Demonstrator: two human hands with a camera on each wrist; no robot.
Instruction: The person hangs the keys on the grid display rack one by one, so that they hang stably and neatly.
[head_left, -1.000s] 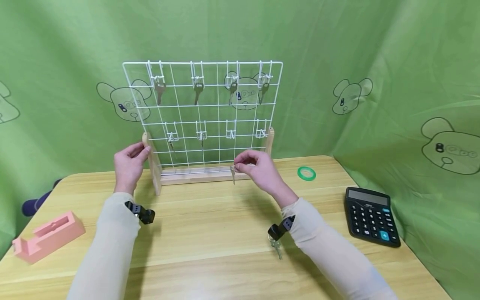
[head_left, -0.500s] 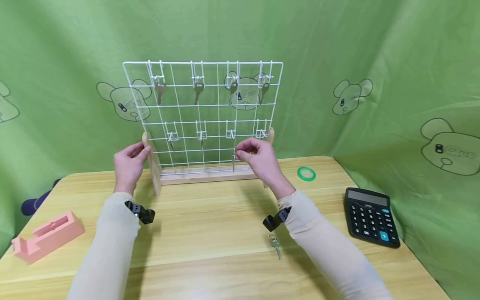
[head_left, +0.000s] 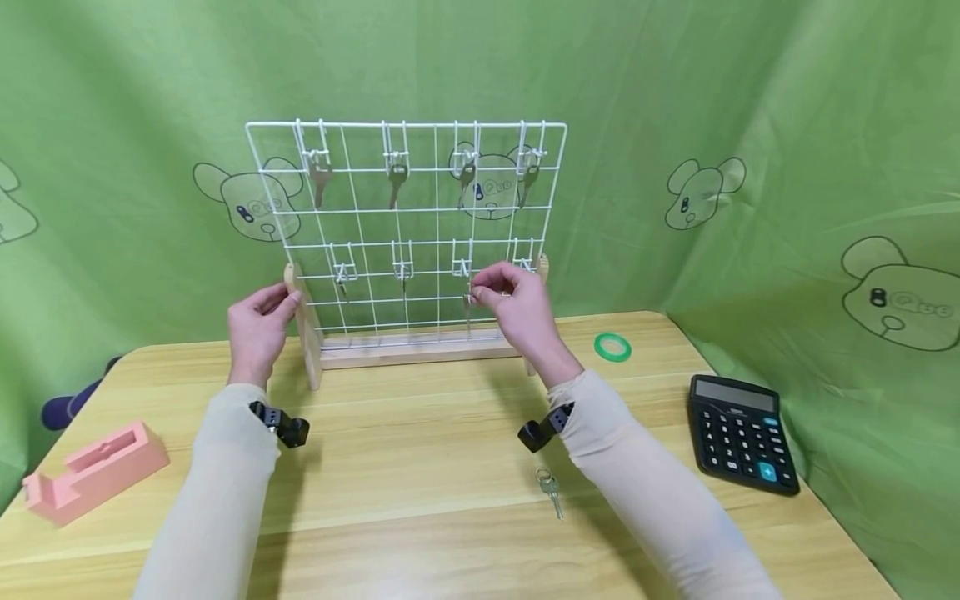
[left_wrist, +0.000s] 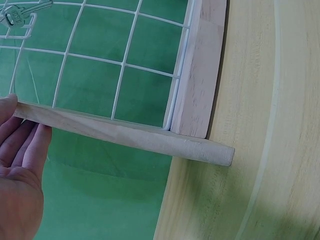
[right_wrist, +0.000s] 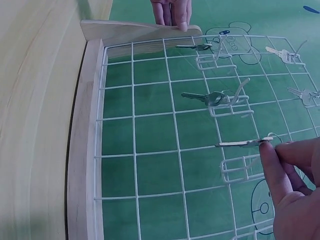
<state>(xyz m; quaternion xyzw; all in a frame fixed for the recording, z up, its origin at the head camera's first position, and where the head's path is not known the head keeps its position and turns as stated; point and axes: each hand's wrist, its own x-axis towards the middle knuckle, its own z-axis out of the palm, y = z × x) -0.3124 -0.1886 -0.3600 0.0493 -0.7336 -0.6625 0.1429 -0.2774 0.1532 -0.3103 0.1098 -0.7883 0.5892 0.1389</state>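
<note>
A white wire grid rack (head_left: 345, 125) stands upright on a wooden base. My left hand (head_left: 258, 332) holds its left wooden side post (head_left: 306, 343); thumb and fingers lie on opposite sides of the post (left_wrist: 125, 134) in the left wrist view. My right hand (head_left: 522, 312) pinches a key (head_left: 468, 307) near its ring, with the blade hanging down. In the right wrist view that key (right_wrist: 240, 143) is beside a lower-row hook (right_wrist: 235, 171), in front of the grid. Other keys (head_left: 397, 177) hang on the upper hooks and on the two left lower hooks.
Another key with a ring (head_left: 551, 490) lies on the wooden table (head_left: 405, 433) near my right forearm. A green tape roll (head_left: 612, 347) and a black calculator (head_left: 744, 433) are at the right. A pink tape dispenser (head_left: 105, 471) sits at the left; green cloth (head_left: 630, 100) surrounds the table.
My right hand has risen with the key, from the rack's base bar to just below the third lower hook. My left hand stays on the post.
</note>
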